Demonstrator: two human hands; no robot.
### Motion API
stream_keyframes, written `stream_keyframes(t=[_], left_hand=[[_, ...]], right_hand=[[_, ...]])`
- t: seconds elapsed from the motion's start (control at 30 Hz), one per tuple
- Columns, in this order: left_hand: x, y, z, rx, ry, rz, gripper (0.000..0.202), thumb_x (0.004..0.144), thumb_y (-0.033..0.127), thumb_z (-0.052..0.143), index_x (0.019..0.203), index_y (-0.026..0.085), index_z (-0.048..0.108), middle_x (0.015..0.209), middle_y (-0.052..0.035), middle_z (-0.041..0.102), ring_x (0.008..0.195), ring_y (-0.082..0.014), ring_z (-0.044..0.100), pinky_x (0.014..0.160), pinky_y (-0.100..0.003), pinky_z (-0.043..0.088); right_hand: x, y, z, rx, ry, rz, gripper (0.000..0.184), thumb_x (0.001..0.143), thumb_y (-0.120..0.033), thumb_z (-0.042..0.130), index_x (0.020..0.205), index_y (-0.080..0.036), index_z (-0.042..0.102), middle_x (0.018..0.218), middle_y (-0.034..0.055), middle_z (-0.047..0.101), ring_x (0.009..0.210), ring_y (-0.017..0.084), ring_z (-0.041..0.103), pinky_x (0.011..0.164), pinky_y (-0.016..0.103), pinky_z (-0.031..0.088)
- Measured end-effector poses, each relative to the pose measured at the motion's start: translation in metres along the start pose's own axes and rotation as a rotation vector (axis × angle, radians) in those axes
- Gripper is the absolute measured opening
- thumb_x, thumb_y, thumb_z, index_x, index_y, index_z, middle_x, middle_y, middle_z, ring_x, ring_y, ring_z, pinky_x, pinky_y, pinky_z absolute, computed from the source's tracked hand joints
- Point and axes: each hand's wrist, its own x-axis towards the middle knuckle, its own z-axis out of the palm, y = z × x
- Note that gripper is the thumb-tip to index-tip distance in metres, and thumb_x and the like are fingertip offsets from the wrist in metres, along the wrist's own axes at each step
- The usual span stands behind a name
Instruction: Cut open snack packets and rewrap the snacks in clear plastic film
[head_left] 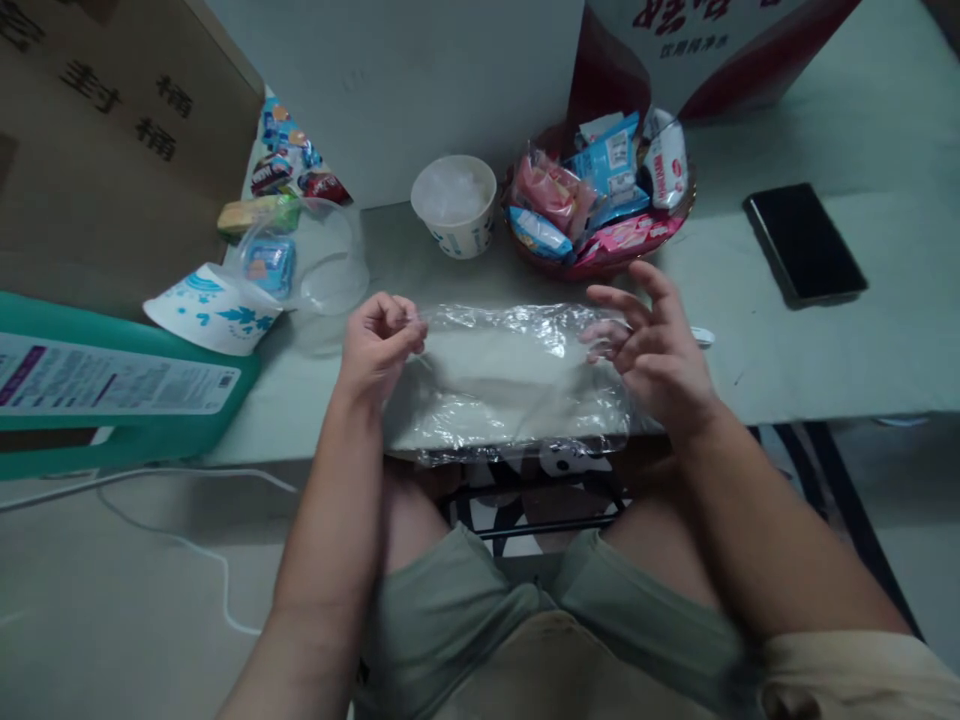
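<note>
A crinkled, shiny sheet of clear plastic film (517,385) lies spread along the table's front edge, its lower border reaching slightly past it. My left hand (382,340) is closed in a pinch at the upper left corner of the film. At the film's right end, my right hand (652,345) has its fingers spread apart; the fingertips are over or against the film, and I cannot tell whether they press on it. A white paper cup (457,210) with something translucent inside stands just beyond the film. Part of a small white item (703,337) shows beside my right hand.
A basket (592,265) of wrapped snacks sits behind the film, a black phone (806,243) to its right. At left are a tipped paper cup (214,310), a clear plastic bowl (330,255), a green container (232,400) and a cardboard box (127,180). White boxes (420,80) line the back.
</note>
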Motion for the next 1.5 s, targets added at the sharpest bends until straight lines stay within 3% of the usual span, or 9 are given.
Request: stream_keyframes(t=[0.2, 0.33, 0.5, 0.57, 0.67, 0.9, 1.13, 1.37, 1.5], left_hand=[[-0.008, 0.009, -0.001, 0.054, -0.109, 0.107, 0.059, 0.062, 0.045, 0.088, 0.078, 0.025, 0.035, 0.078, 0.0025, 0.061, 0.07, -0.0117, 0.06, 0.062, -0.027, 0.052], [-0.03, 0.019, -0.008, 0.081, -0.081, 0.218, 0.062, 0.067, 0.047, 0.089, 0.111, 0.033, 0.048, 0.085, 0.0039, 0.068, 0.085, -0.017, 0.07, 0.079, -0.033, 0.058], [-0.019, 0.001, -0.01, 0.26, -0.131, 0.108, 0.065, 0.062, 0.038, 0.092, 0.119, 0.031, 0.062, 0.121, -0.0056, 0.073, 0.113, -0.023, 0.07, 0.09, -0.034, 0.057], [-0.007, -0.011, -0.004, 0.339, -0.17, 0.029, 0.029, 0.072, 0.035, 0.083, 0.096, 0.023, 0.071, 0.104, -0.0079, 0.077, 0.098, -0.0212, 0.073, 0.085, -0.033, 0.058], [0.005, -0.022, 0.005, 0.207, -0.053, 0.041, 0.022, 0.077, 0.037, 0.08, 0.084, 0.02, 0.068, 0.085, -0.0045, 0.075, 0.079, -0.0155, 0.071, 0.073, -0.027, 0.057], [0.006, -0.02, 0.01, -0.037, 0.07, -0.031, 0.051, 0.077, 0.066, 0.078, 0.095, 0.024, 0.054, 0.067, 0.0024, 0.071, 0.047, -0.0095, 0.063, 0.038, -0.016, 0.033], [-0.003, -0.001, 0.008, -0.153, -0.214, -0.402, 0.055, 0.076, 0.042, 0.077, 0.125, 0.024, 0.059, 0.057, 0.0034, 0.065, 0.037, -0.0136, 0.059, 0.035, -0.019, 0.033], [-0.004, 0.007, 0.006, -0.34, -0.139, -0.282, 0.02, 0.068, 0.025, 0.08, 0.085, 0.021, 0.07, 0.058, 0.003, 0.067, 0.042, -0.0099, 0.058, 0.04, -0.018, 0.041], [-0.004, 0.007, -0.003, -0.336, -0.213, -0.227, 0.02, 0.057, 0.027, 0.092, 0.064, 0.019, 0.075, 0.066, -0.0015, 0.071, 0.056, -0.011, 0.065, 0.054, -0.021, 0.05]], right_hand=[[0.003, -0.002, 0.013, -0.111, 0.113, 0.076, 0.036, 0.081, -0.041, 0.069, 0.113, -0.027, 0.061, 0.099, 0.0046, 0.073, 0.071, 0.018, 0.064, 0.065, 0.035, 0.054], [0.006, -0.008, 0.016, -0.084, 0.337, -0.046, 0.018, 0.078, -0.035, 0.072, 0.074, -0.025, 0.057, 0.083, 0.0026, 0.069, 0.077, 0.02, 0.064, 0.071, 0.037, 0.054], [0.009, -0.003, 0.015, -0.065, 0.448, -0.013, 0.025, 0.081, -0.043, 0.071, 0.08, -0.027, 0.052, 0.091, 0.0029, 0.069, 0.061, 0.015, 0.056, 0.056, 0.034, 0.05], [0.01, 0.003, 0.015, -0.075, 0.419, 0.014, 0.032, 0.079, -0.047, 0.073, 0.1, -0.03, 0.054, 0.097, 0.0027, 0.07, 0.061, 0.015, 0.056, 0.058, 0.035, 0.052], [0.012, 0.01, 0.012, -0.039, 0.31, 0.067, 0.064, 0.072, -0.046, 0.081, 0.127, -0.034, 0.05, 0.111, 0.0038, 0.072, 0.067, 0.015, 0.062, 0.065, 0.035, 0.056], [0.005, 0.0, 0.004, -0.166, 0.309, 0.099, 0.012, 0.083, -0.033, 0.07, 0.085, -0.024, 0.062, 0.078, 0.0002, 0.073, 0.06, 0.013, 0.065, 0.057, 0.028, 0.052], [-0.003, -0.009, 0.001, -0.063, 0.255, 0.07, 0.017, 0.09, -0.043, 0.068, 0.092, -0.028, 0.061, 0.06, -0.0043, 0.062, 0.042, 0.01, 0.053, 0.04, 0.025, 0.043], [-0.001, -0.005, -0.006, 0.024, 0.33, 0.035, 0.023, 0.08, -0.038, 0.079, 0.099, -0.028, 0.07, 0.083, -0.0003, 0.07, 0.05, 0.008, 0.051, 0.041, 0.024, 0.041], [0.002, -0.004, -0.009, 0.153, 0.398, 0.009, 0.01, 0.071, -0.027, 0.081, 0.076, -0.025, 0.072, 0.103, 0.0012, 0.072, 0.055, 0.006, 0.051, 0.047, 0.025, 0.042]])
